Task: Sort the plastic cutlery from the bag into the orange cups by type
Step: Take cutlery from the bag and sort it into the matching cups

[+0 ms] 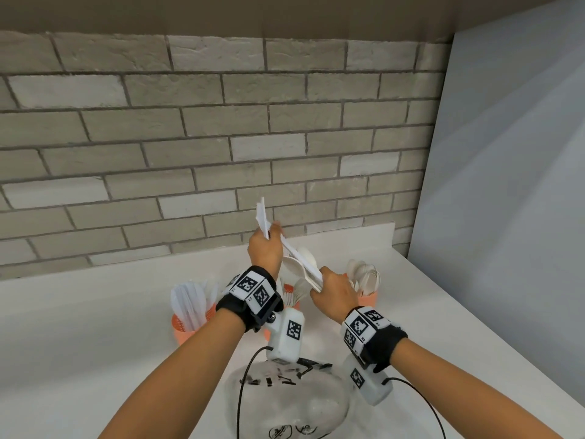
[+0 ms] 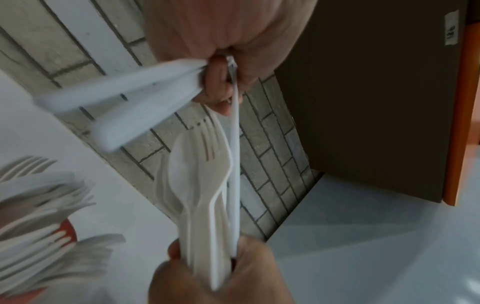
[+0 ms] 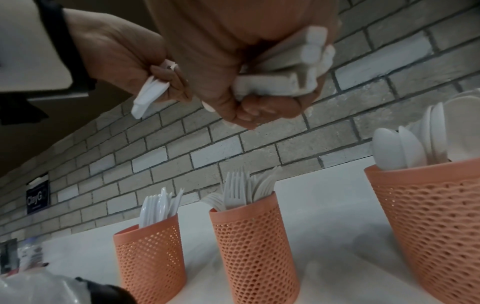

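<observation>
**Cutlery split between two raised hands**

Knives (image 2: 109,98), blurred and probably several, are pinched in the left hand (image 1: 264,248). A mixed bundle (image 2: 207,185) of spoons and forks is clenched by the curled fingers of the right hand (image 1: 334,294). Below, three cups (image 3: 255,242) are seen, already filled by type. The bag (image 1: 285,403) lies nearest.

Both hands grip white cutlery (image 1: 300,264) above orange cups (image 1: 186,327).

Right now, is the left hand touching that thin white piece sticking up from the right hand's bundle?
Touching. The left wrist view shows the left hand pinching the thin white piece.
</observation>
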`<state>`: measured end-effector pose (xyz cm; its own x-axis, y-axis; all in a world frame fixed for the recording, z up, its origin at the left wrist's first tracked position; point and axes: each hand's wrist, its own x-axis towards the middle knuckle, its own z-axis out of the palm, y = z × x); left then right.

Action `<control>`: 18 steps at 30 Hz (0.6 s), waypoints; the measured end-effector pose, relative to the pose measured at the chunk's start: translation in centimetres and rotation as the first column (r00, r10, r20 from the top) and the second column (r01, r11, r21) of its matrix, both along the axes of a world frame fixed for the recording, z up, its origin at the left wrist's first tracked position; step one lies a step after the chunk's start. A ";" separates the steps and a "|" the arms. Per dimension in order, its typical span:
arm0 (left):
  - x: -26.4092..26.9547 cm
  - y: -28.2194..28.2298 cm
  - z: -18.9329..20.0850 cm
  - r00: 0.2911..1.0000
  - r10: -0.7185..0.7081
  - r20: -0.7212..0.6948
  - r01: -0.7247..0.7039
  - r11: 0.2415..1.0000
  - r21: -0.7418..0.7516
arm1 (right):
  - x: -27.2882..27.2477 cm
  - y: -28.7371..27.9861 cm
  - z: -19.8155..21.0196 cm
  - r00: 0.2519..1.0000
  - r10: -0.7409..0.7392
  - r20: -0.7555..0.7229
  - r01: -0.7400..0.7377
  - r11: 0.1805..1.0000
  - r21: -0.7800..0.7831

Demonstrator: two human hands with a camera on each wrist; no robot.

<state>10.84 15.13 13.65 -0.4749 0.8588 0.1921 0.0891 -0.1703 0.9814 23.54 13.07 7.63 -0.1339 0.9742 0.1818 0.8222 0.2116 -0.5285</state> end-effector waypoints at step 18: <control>-15.2 -3.4 -2.0 0.964 0.227 0.137 -0.231 0.973 0.020 | -1.4 2.2 0.5 0.610 -0.130 -0.782 -0.297 0.877 -0.377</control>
